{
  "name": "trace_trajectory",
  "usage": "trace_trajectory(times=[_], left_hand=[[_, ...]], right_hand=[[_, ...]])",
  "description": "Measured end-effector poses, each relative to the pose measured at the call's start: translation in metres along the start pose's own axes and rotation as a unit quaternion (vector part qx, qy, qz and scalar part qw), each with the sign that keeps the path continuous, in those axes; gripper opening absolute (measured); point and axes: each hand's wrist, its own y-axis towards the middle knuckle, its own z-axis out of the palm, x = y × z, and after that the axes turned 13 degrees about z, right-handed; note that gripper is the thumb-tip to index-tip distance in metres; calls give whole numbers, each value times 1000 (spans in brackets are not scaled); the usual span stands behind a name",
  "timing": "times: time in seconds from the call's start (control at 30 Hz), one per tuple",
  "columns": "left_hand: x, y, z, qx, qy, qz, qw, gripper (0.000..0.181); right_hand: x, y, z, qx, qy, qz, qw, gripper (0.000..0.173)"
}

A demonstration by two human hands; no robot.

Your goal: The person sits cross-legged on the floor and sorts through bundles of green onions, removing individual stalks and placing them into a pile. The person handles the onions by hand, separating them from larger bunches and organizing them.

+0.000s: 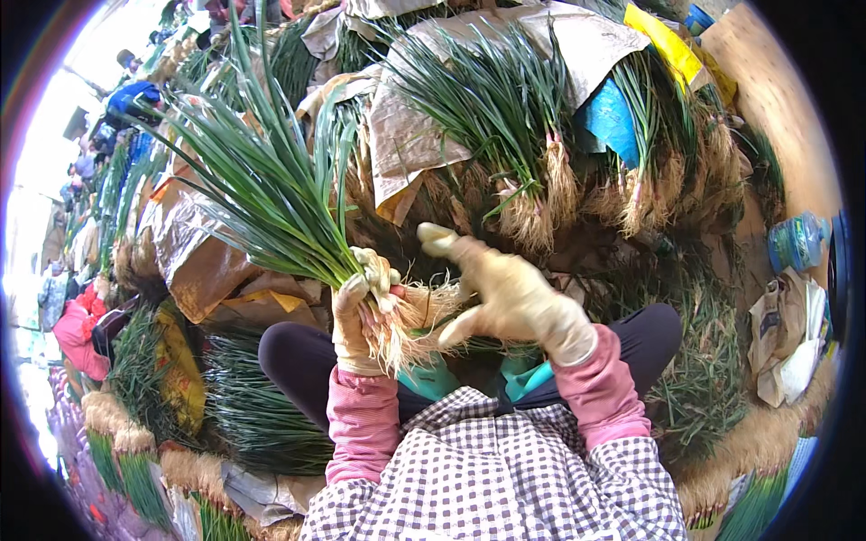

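Note:
My left hand (353, 314), in a cream glove, is shut around the lower stems of a bunch of long green leafy plants (291, 209). They look like garlic greens or a similar allium. Pale stringy roots (399, 331) spill out below the grip, and the leaves fan up to the far left. Just right of the roots, my right hand (511, 297), gloved too and slightly blurred, has its thumb and fingers spread with nothing held. Beyond my hands, a heap of rooted plants (487, 101) leans over a woven sack (419, 142).
A yellow sack (659, 40) and a blue sheet (612, 122) lie among the far plants. To the right are a plastic bottle (798, 240), a paper bag (778, 331) and loose green leaves (703, 365). Dark green stalks (264, 406) lie left of my knees. People (132, 91) are at the far left.

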Motion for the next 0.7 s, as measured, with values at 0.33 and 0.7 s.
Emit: trace_trajectory(times=[0.33,0.7], left_hand=[[-24,63,18,-1,334,79,939,40],[-214,34,-25,-136,337,311,878,28]], right_hand=[[-5,-3,8,-109,-236,-132,957,18],[-146,-45,-25,-72,-551,197,807,74]])
